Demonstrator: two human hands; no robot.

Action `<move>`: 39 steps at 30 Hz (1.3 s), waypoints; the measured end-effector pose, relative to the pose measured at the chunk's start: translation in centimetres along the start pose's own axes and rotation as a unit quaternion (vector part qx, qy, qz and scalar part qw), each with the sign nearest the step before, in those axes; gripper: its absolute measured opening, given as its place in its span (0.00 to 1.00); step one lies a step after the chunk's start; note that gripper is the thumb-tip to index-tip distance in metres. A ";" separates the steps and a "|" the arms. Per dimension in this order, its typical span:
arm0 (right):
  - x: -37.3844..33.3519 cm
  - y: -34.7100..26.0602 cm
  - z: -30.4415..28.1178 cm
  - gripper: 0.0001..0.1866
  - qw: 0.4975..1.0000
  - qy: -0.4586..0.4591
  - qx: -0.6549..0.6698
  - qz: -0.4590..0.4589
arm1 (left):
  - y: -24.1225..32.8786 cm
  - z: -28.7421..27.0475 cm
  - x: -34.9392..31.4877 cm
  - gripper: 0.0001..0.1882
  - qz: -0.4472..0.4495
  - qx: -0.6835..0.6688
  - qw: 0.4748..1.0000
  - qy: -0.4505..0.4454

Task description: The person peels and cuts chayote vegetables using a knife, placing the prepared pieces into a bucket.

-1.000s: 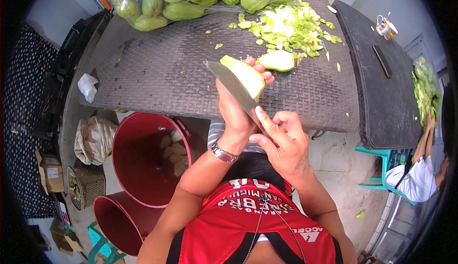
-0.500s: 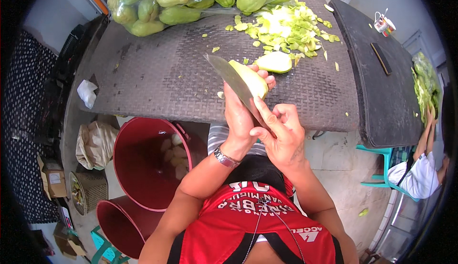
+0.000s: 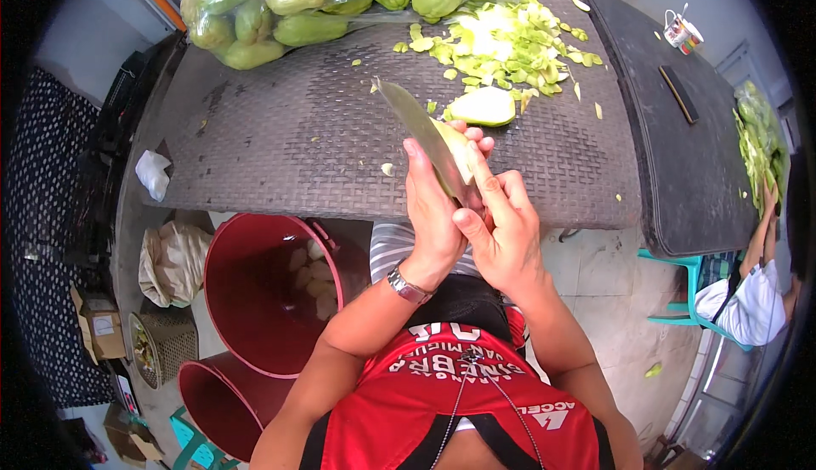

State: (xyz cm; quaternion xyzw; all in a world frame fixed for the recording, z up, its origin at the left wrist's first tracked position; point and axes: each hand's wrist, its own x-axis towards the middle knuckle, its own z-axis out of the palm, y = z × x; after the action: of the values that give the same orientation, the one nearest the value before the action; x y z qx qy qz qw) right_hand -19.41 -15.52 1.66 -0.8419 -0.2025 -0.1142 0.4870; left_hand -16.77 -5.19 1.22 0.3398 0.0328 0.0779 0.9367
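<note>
A pale, peeled chayote (image 3: 460,149) rests in my left hand (image 3: 432,222), whose fingers curl round its far side. My right hand (image 3: 510,245) is closed on a knife; its handle is hidden in the fingers. The wide knife blade (image 3: 415,121) slants up and to the left, lying across the chayote and covering part of it. Just beyond my fingers, another peeled chayote (image 3: 483,106) lies on the dark woven-pattern table (image 3: 289,138). Behind it spreads a heap of green peelings (image 3: 510,45).
A clear bag of unpeeled chayotes (image 3: 319,28) sits at the table's far side. Below the near edge stand a red bucket (image 3: 255,325) with pale pieces inside and another red bucket (image 3: 217,402). At right are a black table (image 3: 629,87), a mug (image 3: 682,35) and another person's arm (image 3: 756,236).
My hands have come closer together. The knife blade has turned steeper and now hides more of the chayote in my left hand. The whole view has shifted slightly.
</note>
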 end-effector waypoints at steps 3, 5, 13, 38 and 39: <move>0.6 0.4 0.6 0.32 0.999 0.041 0.017 -0.013 | 0.0 -0.2 1.3 0.38 -0.047 -0.038 0.998 0.034; 0.8 1.0 0.7 0.29 0.982 0.004 0.151 0.113 | 0.1 -0.6 2.4 0.40 -0.075 -0.066 0.993 0.062; 8.2 3.1 -3.1 0.24 0.914 0.049 0.300 0.268 | 1.5 -4.2 4.6 0.37 -0.164 -0.187 0.968 0.018; 13.9 10.9 -8.5 0.32 0.975 0.034 0.039 0.216 | 18.6 -34.6 -12.0 0.16 -0.036 0.863 0.414 0.288; 13.9 10.9 -9.0 0.32 0.975 0.037 0.037 0.217 | 18.9 -31.0 -10.1 0.14 0.008 0.854 0.401 0.331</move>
State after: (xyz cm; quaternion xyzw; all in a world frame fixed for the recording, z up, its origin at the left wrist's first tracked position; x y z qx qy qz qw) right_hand -2.05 -24.94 3.08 -0.8424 -0.0008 -0.0292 0.5381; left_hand -32.63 27.04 -10.35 0.9110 0.3866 0.1232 0.0743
